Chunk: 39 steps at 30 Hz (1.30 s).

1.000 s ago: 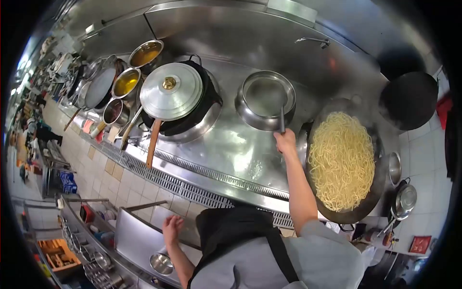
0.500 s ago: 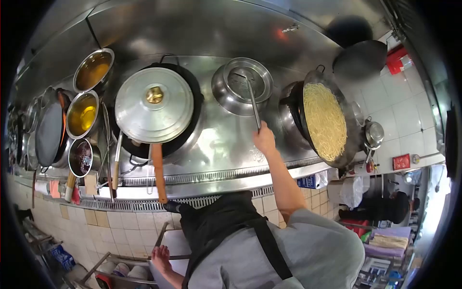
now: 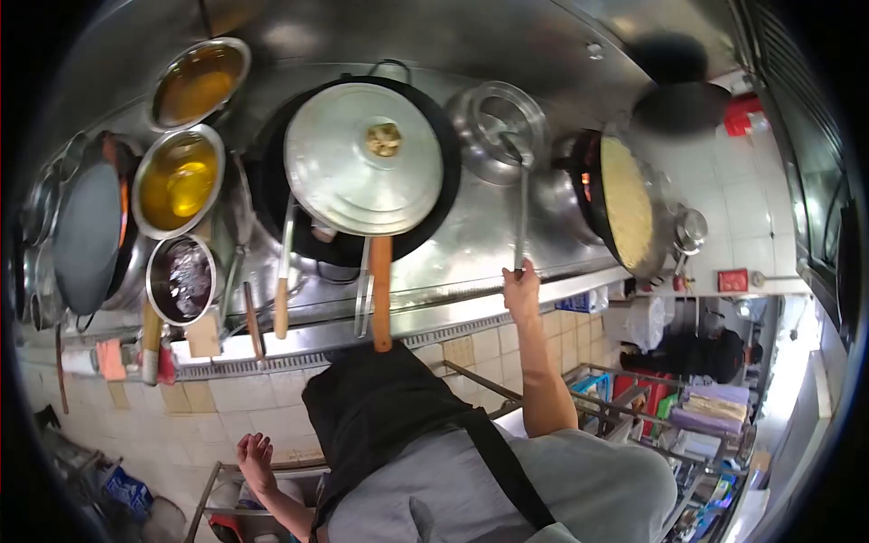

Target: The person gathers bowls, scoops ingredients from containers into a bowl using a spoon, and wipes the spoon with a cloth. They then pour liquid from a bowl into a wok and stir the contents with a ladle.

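My right hand [image 3: 521,290] is closed round the end of a long metal ladle handle [image 3: 522,213]. The ladle's head rests in a round steel pot [image 3: 496,127] on the counter. My left hand [image 3: 256,457] hangs low at the left, over the tiled floor, with its fingers apart and nothing in it. Nearest to my right hand on the stove side are the counter's front edge and a wok of pale noodles [image 3: 626,206]. A large wok with a domed metal lid [image 3: 353,190] stands left of the ladle pot.
Bowls of yellow liquid [image 3: 206,185] and dark liquid [image 3: 182,308] stand at the left. Wooden handles [image 3: 382,299] stick out over the counter edge. Flames show beside the left wok [image 3: 86,226] and the noodle wok. A person in dark clothes [image 3: 701,355] is at the far right.
The view has shifted, with the lidded wok now further right. My right hand still grips the ladle and is lower in view. My left hand has moved left, away from my body.
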{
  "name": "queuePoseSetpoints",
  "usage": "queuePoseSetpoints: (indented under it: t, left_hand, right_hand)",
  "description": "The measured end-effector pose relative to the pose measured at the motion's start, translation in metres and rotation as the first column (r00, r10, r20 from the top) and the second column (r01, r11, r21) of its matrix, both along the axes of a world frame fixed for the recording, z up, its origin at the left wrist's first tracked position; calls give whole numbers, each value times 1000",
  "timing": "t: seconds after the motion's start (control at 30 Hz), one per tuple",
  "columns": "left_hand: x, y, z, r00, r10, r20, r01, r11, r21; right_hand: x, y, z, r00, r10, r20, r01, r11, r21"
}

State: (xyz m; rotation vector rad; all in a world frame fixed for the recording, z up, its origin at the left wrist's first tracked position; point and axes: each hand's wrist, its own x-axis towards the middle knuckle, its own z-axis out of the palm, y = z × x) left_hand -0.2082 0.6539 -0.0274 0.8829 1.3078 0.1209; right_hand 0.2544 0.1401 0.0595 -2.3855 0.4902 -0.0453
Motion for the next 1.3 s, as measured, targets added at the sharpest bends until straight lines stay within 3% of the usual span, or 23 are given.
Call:
queuePoseSetpoints:
  t: [0.03,0.13,0.17,0.2,0.27,0.33,0.37,0.4,0.43,0.57,0.6,0.67,0.77,0.8,0.9,1.0,1.1,1.17,1.2,1.3]
  left_hand:
    - [-6,10,0,1000,7,-6,-7,1000,12]
    - [-23,32,31,996,91,11,-92,994,59]
    - [-34,43,33,989,139,51,-141,989,37]
    - [-45,55,29,989,145,17,-146,988,55]
    - [-54,74,41,979,200,27,-201,976,86]
    - [-78,98,42,962,271,37,-274,958,88]
    - [-91,112,37,958,284,35,-286,955,79]
    - [-106,128,29,956,291,39,-293,953,70]
    - [-123,144,20,953,300,32,-301,951,66]
    - [-199,208,5,941,333,61,-335,942,24]
    - [-217,223,3,933,355,50,-357,934,25]
    - [-256,260,2,917,396,42,-397,917,37]
    - [-302,311,2,897,441,28,-442,896,51]
    - [-308,331,7,888,459,18,-459,886,65]
    - [-320,390,14,876,479,60,-482,871,89]
    - [-314,448,17,892,442,98,-450,890,72]
    - [-290,508,24,936,335,108,-343,937,63]
    - [-270,542,28,959,256,121,-267,960,80]
    - [-265,562,33,969,219,118,-230,969,93]
    - [-253,611,57,989,136,52,-143,980,140]
  right_hand:
    - [11,8,-1,1000,4,30,-7,995,98]
    - [27,44,17,972,-212,97,163,916,367]
    - [41,43,10,971,-231,67,160,827,540]
    - [45,76,30,970,-232,72,159,830,534]
    - [42,156,68,946,-151,286,-100,703,704]
    - [21,233,120,955,-99,281,-226,372,900]
    - [9,265,134,949,-10,315,-311,132,941]
    - [-4,297,141,927,62,371,-362,-121,924]
    - [-18,331,146,910,128,395,-351,-270,896]
    - [-101,474,164,847,384,368,-90,-578,811]
    - [-123,511,168,849,420,321,-55,-533,844]
    - [-159,583,164,766,547,339,94,-617,782]
    - [-217,680,164,679,697,233,202,-482,853]
    - [-233,705,158,647,742,175,197,-385,902]
    - [-281,785,162,527,845,91,-59,-70,996]
    - [-314,865,161,378,926,8,-361,140,922]
    - [-334,951,116,294,955,-33,-559,200,805]
    - [-356,1021,31,310,949,64,-801,225,555]
    - [-376,1049,3,330,942,62,-900,294,323]
    - [-424,1114,-30,300,949,-94,-920,314,234]
